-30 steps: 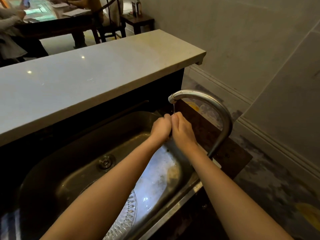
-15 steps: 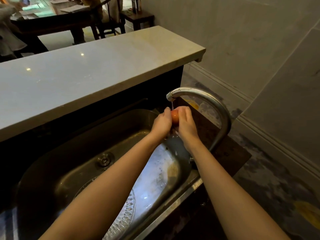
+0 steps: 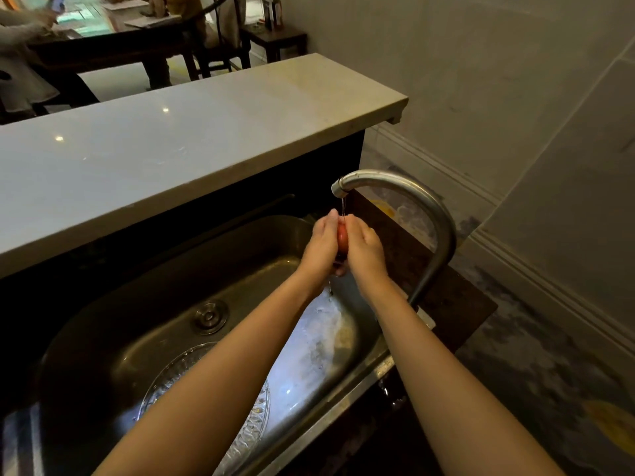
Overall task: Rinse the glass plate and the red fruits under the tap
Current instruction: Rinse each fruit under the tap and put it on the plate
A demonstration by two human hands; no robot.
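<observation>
A small red fruit (image 3: 342, 237) is pressed between my left hand (image 3: 321, 243) and my right hand (image 3: 365, 247), right under the spout of the curved steel tap (image 3: 412, 194). A thin stream of water falls from the spout onto the fruit, and water drips from my hands into the sink. The patterned glass plate (image 3: 171, 376) lies flat on the bottom of the steel sink (image 3: 144, 324), near its front edge, partly hidden by my left forearm. No other fruit shows.
A pale stone counter (image 3: 171, 139) overhangs the sink at the back. The drain (image 3: 209, 317) sits left of my hands. A tiled wall and floor lie to the right. A person sits at a dark table (image 3: 113, 46) far behind the counter.
My hands were closed together around the fruit a second ago; they have since parted slightly so the red fruit shows between the palms. The view has shifted a little.
</observation>
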